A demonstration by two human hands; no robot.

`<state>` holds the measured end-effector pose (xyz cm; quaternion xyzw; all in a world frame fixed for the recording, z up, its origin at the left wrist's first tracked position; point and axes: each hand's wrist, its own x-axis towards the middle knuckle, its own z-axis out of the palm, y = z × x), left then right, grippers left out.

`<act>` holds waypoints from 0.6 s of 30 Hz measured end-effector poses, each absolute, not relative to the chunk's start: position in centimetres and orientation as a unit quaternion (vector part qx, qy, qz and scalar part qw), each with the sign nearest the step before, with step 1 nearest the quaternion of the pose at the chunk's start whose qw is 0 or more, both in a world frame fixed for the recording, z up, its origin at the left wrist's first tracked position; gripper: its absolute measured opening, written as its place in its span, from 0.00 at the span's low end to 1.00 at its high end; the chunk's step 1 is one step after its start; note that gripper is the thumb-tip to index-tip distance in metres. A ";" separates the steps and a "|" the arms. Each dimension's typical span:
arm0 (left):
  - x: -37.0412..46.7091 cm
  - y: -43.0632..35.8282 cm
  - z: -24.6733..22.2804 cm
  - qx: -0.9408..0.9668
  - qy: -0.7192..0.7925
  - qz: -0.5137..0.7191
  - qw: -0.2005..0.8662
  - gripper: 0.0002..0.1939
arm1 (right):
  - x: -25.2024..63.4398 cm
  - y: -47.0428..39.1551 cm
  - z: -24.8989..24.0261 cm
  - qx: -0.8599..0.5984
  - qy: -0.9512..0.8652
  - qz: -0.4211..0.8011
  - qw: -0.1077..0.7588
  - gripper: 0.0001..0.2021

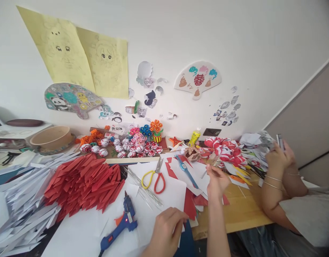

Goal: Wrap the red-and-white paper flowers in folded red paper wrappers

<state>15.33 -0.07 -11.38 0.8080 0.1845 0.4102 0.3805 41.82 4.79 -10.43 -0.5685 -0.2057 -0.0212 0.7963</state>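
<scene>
My left hand (pixel 168 226) is over the white paper (pixel 164 191) at the front, fingers bent and drawn together at the tips; what they hold, if anything, does not show. To its right, my right hand (pixel 217 178) is raised with thumb and forefinger pinched, close to the loose paper; anything between them is too small to name. A blue glue gun (pixel 123 226) with a small red light lies left of my left hand. Scissors (pixel 157 177) with yellow and red handles and a bundle of thin wires (pixel 147 189) lie beyond it. A blue wristwatch (pixel 186 170) rests on paper between my hands.
Heaps of red folded paper (pixel 84 184) and white paper strips (pixel 14 207) fill the left. Red-and-white flowers (pixel 225 150), a yellow bottle (pixel 195 136) and a round basket (pixel 50 137) line the wall. At right, a co-worker's hands (pixel 278 157) hold a phone.
</scene>
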 end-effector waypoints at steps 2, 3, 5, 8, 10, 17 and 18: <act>15.1 0.0 -11.8 0.828 0.171 0.382 0.373 0.14 | 43.8 4.6 -10.6 -0.571 -0.174 -0.057 0.800 0.18; 15.1 0.0 -12.0 0.834 0.167 0.371 0.371 0.14 | 44.7 4.4 -10.6 -0.572 -0.161 -0.075 0.800 0.18; 15.1 0.1 -12.3 0.839 0.163 0.359 0.375 0.13 | 46.3 4.0 -10.7 -0.575 -0.145 -0.100 0.799 0.18; 15.2 0.1 -12.4 0.841 0.152 0.349 0.384 0.14 | 47.8 3.5 -11.0 -0.578 -0.132 -0.122 0.796 0.19; 15.3 0.1 -12.5 0.847 0.141 0.344 0.380 0.14 | 48.4 3.4 -11.5 -0.578 -0.124 -0.131 0.796 0.19; 15.9 -0.1 -13.7 0.864 0.115 0.319 0.373 0.14 | 48.6 4.2 -13.9 -0.566 -0.119 -0.124 0.807 0.19; 15.9 -0.1 -14.0 0.863 0.113 0.320 0.374 0.14 | 48.6 4.3 -14.2 -0.565 -0.120 -0.121 0.807 0.19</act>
